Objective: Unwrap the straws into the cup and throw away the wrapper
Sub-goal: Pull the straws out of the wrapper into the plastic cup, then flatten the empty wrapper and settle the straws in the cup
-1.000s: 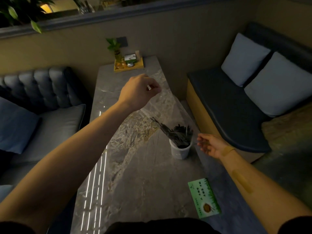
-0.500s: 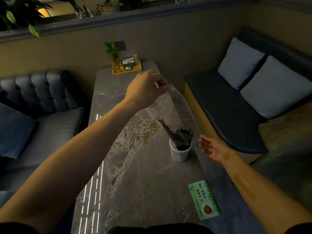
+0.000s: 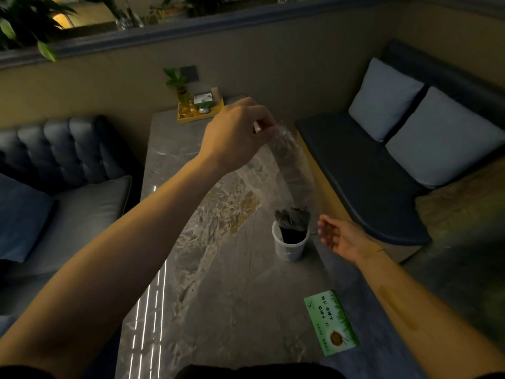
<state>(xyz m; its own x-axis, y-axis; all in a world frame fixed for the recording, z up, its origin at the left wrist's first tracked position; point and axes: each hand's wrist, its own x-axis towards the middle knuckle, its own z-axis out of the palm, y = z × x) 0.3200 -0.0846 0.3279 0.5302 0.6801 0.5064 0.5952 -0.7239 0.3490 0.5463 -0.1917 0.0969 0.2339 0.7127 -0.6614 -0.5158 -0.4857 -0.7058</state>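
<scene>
Head view: left hand [image 3: 235, 135] pinches the top of the clear wrapper [image 3: 284, 170], raised above the cup [image 3: 290, 246] holding the straws [image 3: 292, 218]. Right hand [image 3: 341, 236] is spread just right of the cup. The film looks light, limp and slippery; grip its crumpled end.

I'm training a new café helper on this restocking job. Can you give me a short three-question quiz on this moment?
1. True or false: the dark straws already stand in the white cup.
2. Which hand holds the clear wrapper? A) left hand B) right hand C) both
3. Fill in: the green card lies on the table, on the ____ side of the cup, nearer the person.

Key
1. True; the bundle sticks up out of the cup.
2. A; the left hand pinches the wrapper's top and holds it above the cup, while the right hand is open beside the cup, touching nothing.
3. Right.
</scene>
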